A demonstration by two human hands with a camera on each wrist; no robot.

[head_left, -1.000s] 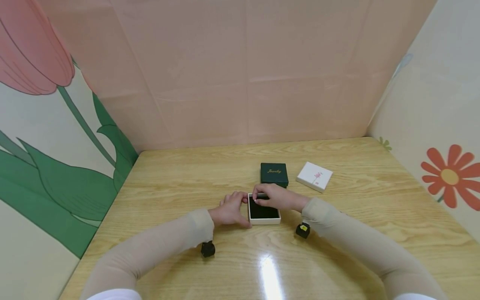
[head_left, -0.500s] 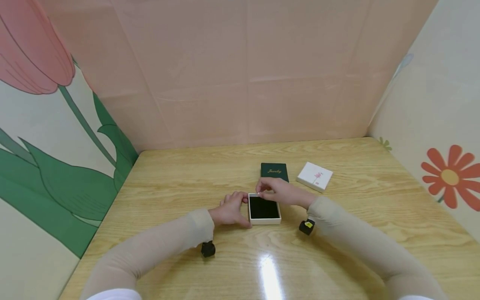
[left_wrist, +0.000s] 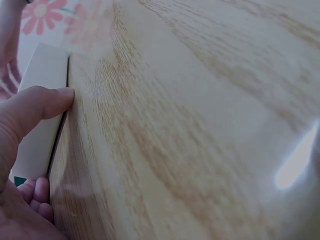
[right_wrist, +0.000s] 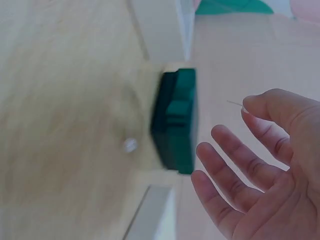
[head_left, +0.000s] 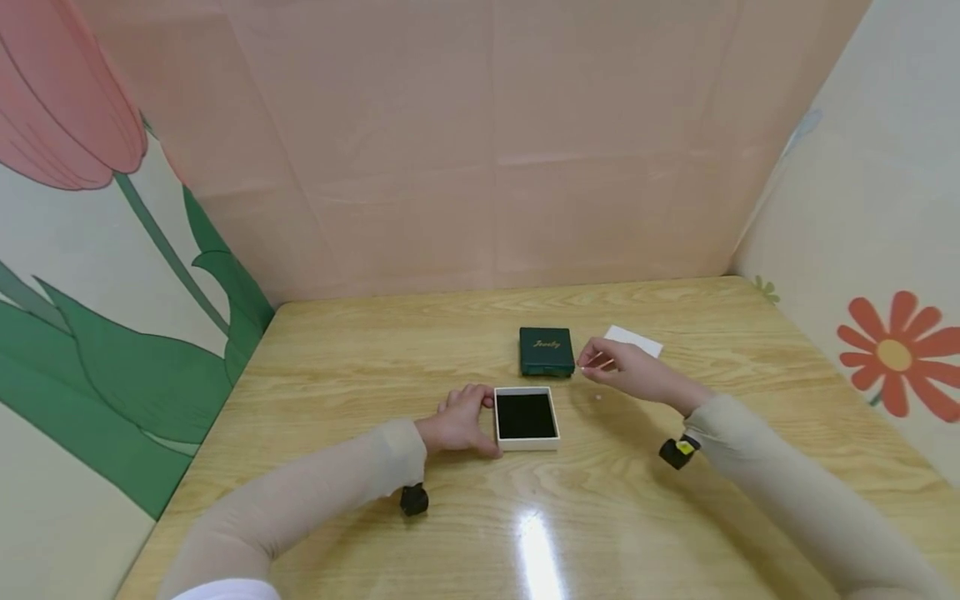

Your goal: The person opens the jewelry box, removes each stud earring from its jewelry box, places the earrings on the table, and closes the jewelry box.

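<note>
An open white jewelry box (head_left: pixel 527 444) with a black pad (head_left: pixel 527 416) inside sits in front of a person. The left hand (head_left: pixel 467 419) holds its left side, thumb at the near corner and fingers at the far one. To the box's right and above the table, the right hand (head_left: pixel 618 367) pinches a fine necklace (right_wrist: pixel 235 103) between thumb and forefinger. Its thin strand barely shows, and a small shiny pendant (right_wrist: pixel 130 145) hangs blurred below. The other fingers spread loosely. Just left of these fingertips is a closed dark green box (head_left: pixel 546 351) with gold "Jewelry" lettering.
A white lid (head_left: pixel 636 340) lies behind the right hand, partly covered by it. The wooden table (head_left: pixel 360 350) ends at a pink backdrop (head_left: pixel 420 208). Printed flower panels stand at both sides. Glare shows on the near tabletop.
The right hand has moved right, away from the open box, bringing the necklace out past the green box to in front of the white lid. The left hand stays at the box.
</note>
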